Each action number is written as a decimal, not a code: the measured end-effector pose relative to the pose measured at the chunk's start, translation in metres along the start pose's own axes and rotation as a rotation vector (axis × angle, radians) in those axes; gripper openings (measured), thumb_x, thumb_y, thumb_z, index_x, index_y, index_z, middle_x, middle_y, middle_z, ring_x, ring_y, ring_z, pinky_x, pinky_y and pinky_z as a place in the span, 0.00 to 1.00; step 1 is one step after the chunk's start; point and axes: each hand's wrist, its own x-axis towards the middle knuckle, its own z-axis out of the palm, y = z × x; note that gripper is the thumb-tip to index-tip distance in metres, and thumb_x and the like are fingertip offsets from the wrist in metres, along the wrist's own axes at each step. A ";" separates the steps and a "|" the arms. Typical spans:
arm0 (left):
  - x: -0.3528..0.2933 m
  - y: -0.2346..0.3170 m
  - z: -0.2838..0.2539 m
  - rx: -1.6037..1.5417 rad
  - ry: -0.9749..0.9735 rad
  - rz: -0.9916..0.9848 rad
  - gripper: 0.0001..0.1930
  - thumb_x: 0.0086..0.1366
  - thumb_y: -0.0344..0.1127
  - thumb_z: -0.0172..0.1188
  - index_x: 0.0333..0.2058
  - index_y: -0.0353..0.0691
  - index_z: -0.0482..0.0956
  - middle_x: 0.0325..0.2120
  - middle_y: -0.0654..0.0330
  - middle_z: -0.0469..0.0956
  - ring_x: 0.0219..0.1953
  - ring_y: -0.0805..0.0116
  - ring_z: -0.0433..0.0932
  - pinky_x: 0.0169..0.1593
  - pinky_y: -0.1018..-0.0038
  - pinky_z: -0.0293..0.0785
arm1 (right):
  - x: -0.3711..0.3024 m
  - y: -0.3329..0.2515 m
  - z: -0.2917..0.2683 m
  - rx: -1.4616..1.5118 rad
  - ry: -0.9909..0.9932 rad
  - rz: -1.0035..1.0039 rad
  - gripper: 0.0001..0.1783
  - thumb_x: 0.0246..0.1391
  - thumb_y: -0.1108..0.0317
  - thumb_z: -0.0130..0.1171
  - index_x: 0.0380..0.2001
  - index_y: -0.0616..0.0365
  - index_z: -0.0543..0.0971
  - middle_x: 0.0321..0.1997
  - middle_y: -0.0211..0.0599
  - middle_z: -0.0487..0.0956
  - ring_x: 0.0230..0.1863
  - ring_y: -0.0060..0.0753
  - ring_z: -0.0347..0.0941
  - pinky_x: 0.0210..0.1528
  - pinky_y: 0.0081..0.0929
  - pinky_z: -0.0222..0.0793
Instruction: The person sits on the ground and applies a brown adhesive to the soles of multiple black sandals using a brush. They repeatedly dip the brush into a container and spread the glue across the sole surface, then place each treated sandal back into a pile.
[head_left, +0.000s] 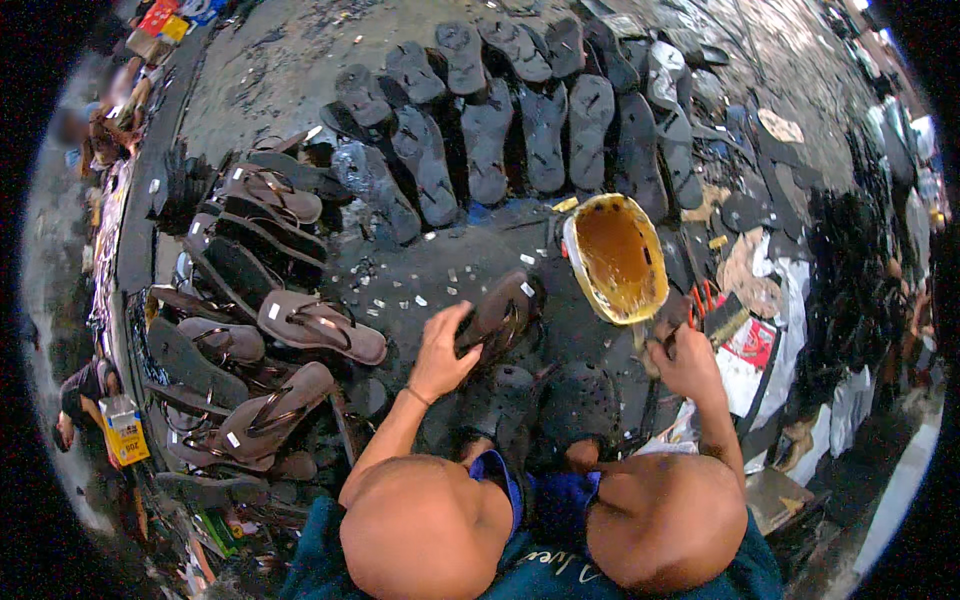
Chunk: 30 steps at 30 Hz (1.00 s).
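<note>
My left hand (440, 352) curls its thumb and fingers around the near left edge of a brown flip-flop (500, 308) with dark shiny straps and a small white sticker. In my right hand (690, 362) is a stained brush (733, 328), its handle pointing to the right and its other end low, beside the tub. A yellow tub (615, 258) holds amber-brown glue-like liquid, and its rim is coated with residue. Red-handled scissors (703, 300) lie just beyond my right fingers; their blades cannot be made out.
Dark soles (487, 140) stand in curved rows on the far side. Several finished-looking brown flip-flops (320, 327) are heaped at the left. Scraps and white plastic (790, 300) litter the right. My knees flank a pair of dark perforated clogs (578, 405).
</note>
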 end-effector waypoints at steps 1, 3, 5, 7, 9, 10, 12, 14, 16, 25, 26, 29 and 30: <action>-0.002 0.016 -0.007 0.060 0.034 0.050 0.30 0.53 0.32 0.68 0.56 0.35 0.72 0.50 0.46 0.75 0.52 0.48 0.75 0.57 0.60 0.72 | -0.006 0.005 -0.015 -0.116 -0.231 0.142 0.13 0.57 0.62 0.62 0.37 0.63 0.78 0.35 0.55 0.82 0.38 0.54 0.80 0.39 0.42 0.75; -0.024 0.024 -0.015 -0.005 -0.014 0.058 0.26 0.54 0.34 0.69 0.51 0.35 0.74 0.50 0.46 0.75 0.53 0.49 0.74 0.56 0.61 0.71 | -0.012 0.000 -0.014 0.241 -0.137 0.065 0.13 0.57 0.64 0.62 0.39 0.63 0.79 0.34 0.50 0.82 0.37 0.45 0.81 0.41 0.38 0.75; -0.035 0.027 0.001 -0.018 -0.187 0.050 0.29 0.57 0.38 0.68 0.56 0.36 0.73 0.58 0.44 0.70 0.62 0.47 0.67 0.64 0.60 0.65 | -0.003 -0.009 -0.010 0.508 -0.114 -0.009 0.14 0.58 0.64 0.64 0.41 0.63 0.80 0.35 0.40 0.83 0.39 0.30 0.78 0.45 0.30 0.73; -0.026 0.022 0.020 0.142 -0.148 0.173 0.35 0.61 0.49 0.65 0.64 0.38 0.68 0.65 0.41 0.62 0.70 0.43 0.56 0.71 0.56 0.54 | 0.009 -0.030 0.002 0.748 -0.079 -0.081 0.14 0.59 0.64 0.64 0.41 0.63 0.80 0.37 0.38 0.83 0.40 0.28 0.78 0.47 0.29 0.73; 0.018 0.027 0.033 0.276 -0.151 0.259 0.37 0.63 0.55 0.62 0.64 0.39 0.67 0.67 0.41 0.60 0.71 0.41 0.53 0.72 0.53 0.49 | 0.018 -0.052 0.002 0.889 -0.006 -0.117 0.14 0.59 0.64 0.65 0.41 0.64 0.80 0.39 0.35 0.83 0.42 0.27 0.78 0.48 0.29 0.72; 0.036 0.028 0.037 0.350 -0.150 0.294 0.38 0.64 0.58 0.60 0.65 0.39 0.67 0.68 0.41 0.58 0.72 0.40 0.51 0.73 0.52 0.46 | 0.024 -0.062 0.002 0.934 0.019 -0.136 0.14 0.59 0.64 0.65 0.41 0.63 0.80 0.39 0.34 0.83 0.42 0.27 0.78 0.49 0.29 0.72; 0.064 0.016 0.046 0.326 -0.226 0.276 0.40 0.66 0.64 0.53 0.65 0.39 0.66 0.70 0.42 0.55 0.73 0.41 0.49 0.73 0.50 0.41 | 0.036 -0.081 0.008 1.008 0.088 -0.187 0.14 0.58 0.65 0.67 0.42 0.62 0.80 0.41 0.33 0.82 0.44 0.27 0.77 0.49 0.28 0.72; 0.079 -0.003 0.045 -0.143 -0.109 0.034 0.31 0.72 0.56 0.49 0.63 0.38 0.70 0.64 0.46 0.67 0.68 0.49 0.63 0.69 0.60 0.58 | 0.048 -0.109 0.016 1.082 0.216 -0.329 0.14 0.56 0.66 0.68 0.42 0.62 0.80 0.41 0.35 0.83 0.43 0.29 0.78 0.48 0.29 0.72; 0.096 0.051 0.022 -1.301 -0.021 -0.700 0.25 0.75 0.50 0.46 0.59 0.38 0.74 0.55 0.53 0.77 0.56 0.59 0.77 0.59 0.67 0.72 | 0.061 -0.111 0.014 0.849 0.409 -0.396 0.15 0.56 0.66 0.68 0.43 0.61 0.80 0.41 0.37 0.83 0.42 0.33 0.79 0.46 0.30 0.73; 0.078 0.084 -0.014 -1.649 0.032 -0.650 0.24 0.77 0.49 0.37 0.51 0.37 0.77 0.42 0.58 0.82 0.42 0.63 0.81 0.49 0.68 0.78 | 0.058 -0.139 0.024 0.696 0.289 -0.570 0.13 0.54 0.68 0.67 0.43 0.56 0.81 0.41 0.44 0.83 0.41 0.43 0.81 0.42 0.35 0.75; 0.076 0.087 -0.008 -1.534 0.066 -0.608 0.24 0.77 0.49 0.38 0.51 0.37 0.77 0.43 0.58 0.81 0.43 0.64 0.81 0.50 0.68 0.77 | 0.059 -0.143 0.024 0.695 0.385 -0.660 0.11 0.54 0.68 0.68 0.41 0.57 0.82 0.39 0.43 0.84 0.41 0.42 0.82 0.42 0.34 0.75; 0.066 0.108 -0.003 -1.453 0.082 -0.573 0.24 0.77 0.49 0.39 0.55 0.36 0.74 0.49 0.58 0.80 0.48 0.65 0.79 0.53 0.68 0.76 | 0.070 -0.138 0.014 0.671 0.538 -0.538 0.09 0.52 0.68 0.70 0.37 0.56 0.84 0.39 0.38 0.84 0.42 0.40 0.81 0.44 0.33 0.74; 0.068 0.104 -0.009 -1.502 0.065 -0.558 0.25 0.77 0.49 0.39 0.56 0.35 0.74 0.49 0.57 0.79 0.48 0.65 0.79 0.54 0.68 0.75 | 0.073 -0.131 0.016 0.641 0.574 -0.506 0.08 0.52 0.68 0.70 0.36 0.56 0.84 0.40 0.38 0.84 0.41 0.41 0.81 0.44 0.32 0.73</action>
